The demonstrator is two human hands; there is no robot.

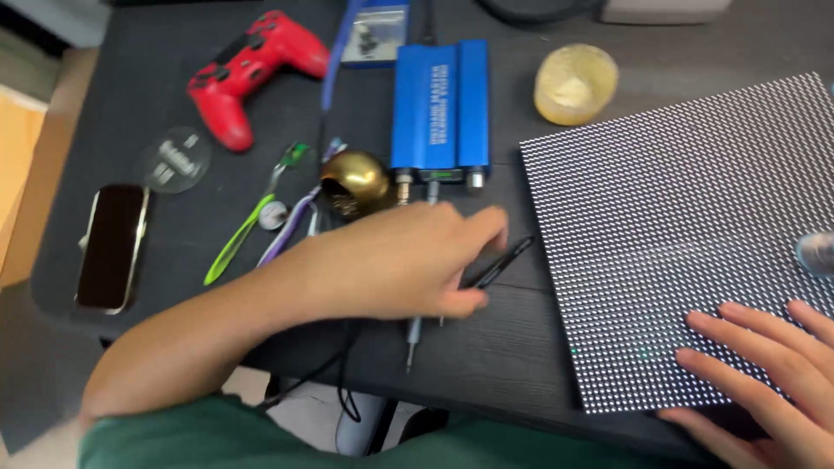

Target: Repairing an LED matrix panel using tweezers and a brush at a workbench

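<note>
— Where the left hand (408, 260) reaches across the bench (504, 347), what does it hold?

— A thin black tool (502, 261), pinched between thumb and fingertips. It looks like slim tweezers or a probe; motion blur keeps me from telling which. It lies slanted, its tip pointing up towards the edge of the LED panel (678, 226), just beside it but apart.

— And the right hand (764, 382)?

— Open, holding nothing, fingers spread flat on the panel's lower right corner. The panel is a dark square sheet covered in a fine grid of white dots, lying flat on the right side of the bench.

— What surrounds the left hand?

— Below it a soldering iron (413, 334) pokes out, tip towards the person. Above sits a blue metal box (440, 108), with a brass ball-shaped holder (354, 181) to its left. Green tweezers (248, 221) and purple tweezers (291, 227) lie further left, then a phone (111, 246), screen dark. A red game controller (248, 69) and a round yellowish jar (575, 83) rest at the far side.

— The surface itself?

— Black wood grain. Pale flooring shows at the left, past its edge.
</note>
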